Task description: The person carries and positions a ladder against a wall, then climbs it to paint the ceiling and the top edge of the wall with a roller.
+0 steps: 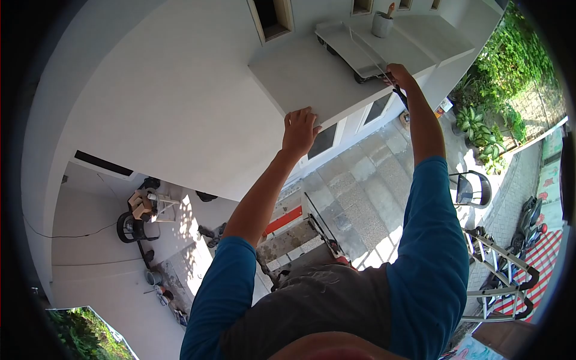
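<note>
"Tray is set where?"
"Far, on the ledge, long axis aimed near-right at the closer right hand, clamped round a dark handle; left hand is rested, fingers spread."

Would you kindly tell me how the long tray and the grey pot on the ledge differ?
The tray is long and shallow; the pot is compact and deeper-looking.
The tray's near end is beside the right hand; the pot stands apart from both hands.
The pot has a reddish handle sticking up; the tray has dark rounded parts below.
Both are on the ledge.
</note>
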### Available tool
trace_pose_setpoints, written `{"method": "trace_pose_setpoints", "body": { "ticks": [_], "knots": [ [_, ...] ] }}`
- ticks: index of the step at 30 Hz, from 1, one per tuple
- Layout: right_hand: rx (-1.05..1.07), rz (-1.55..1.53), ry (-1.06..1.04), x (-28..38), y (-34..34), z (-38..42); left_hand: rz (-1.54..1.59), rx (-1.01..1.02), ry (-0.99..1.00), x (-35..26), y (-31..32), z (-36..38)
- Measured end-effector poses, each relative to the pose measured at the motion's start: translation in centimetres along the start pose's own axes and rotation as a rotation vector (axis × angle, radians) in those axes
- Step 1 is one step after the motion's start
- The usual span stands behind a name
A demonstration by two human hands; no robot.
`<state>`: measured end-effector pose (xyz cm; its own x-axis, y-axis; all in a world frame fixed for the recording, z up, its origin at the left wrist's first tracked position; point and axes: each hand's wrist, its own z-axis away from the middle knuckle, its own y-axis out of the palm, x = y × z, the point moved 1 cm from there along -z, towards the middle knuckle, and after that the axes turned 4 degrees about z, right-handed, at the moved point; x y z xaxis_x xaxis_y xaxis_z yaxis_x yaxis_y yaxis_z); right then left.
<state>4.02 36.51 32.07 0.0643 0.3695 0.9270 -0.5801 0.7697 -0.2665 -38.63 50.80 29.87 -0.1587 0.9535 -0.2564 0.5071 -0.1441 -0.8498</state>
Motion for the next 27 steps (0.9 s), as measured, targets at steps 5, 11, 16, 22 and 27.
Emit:
{"method": "trace_pose_setpoints", "body": {
  "ticks": [5, 11, 16, 22, 27],
  "knots": [
    [0.016, -0.017, -0.034, -0.6, 0.3, -0.2, -0.007, -0.011, 0.009, 0.0, 0.0, 0.0],
    [-0.026, -0.103, -0.063, -0.1, 1.6, 1.8, 0.001, -0.022, -0.007, 0.1, 0.2, 0.0],
    [-0.017, -0.084, -0.011, -0.2, 3.3, 1.9, -0.002, -0.007, -0.015, 0.0, 0.2, 0.1],
    [0.028, -0.069, 0.047, -0.1, 5.9, 2.1, -0.016, -0.013, -0.003, 0.0, 0.0, 0.2],
    [0.091, -0.076, 0.024, -0.1, 9.3, 3.8, -0.03, -0.026, 0.002, 0.2, 0.2, 0.3]
  ]
}}
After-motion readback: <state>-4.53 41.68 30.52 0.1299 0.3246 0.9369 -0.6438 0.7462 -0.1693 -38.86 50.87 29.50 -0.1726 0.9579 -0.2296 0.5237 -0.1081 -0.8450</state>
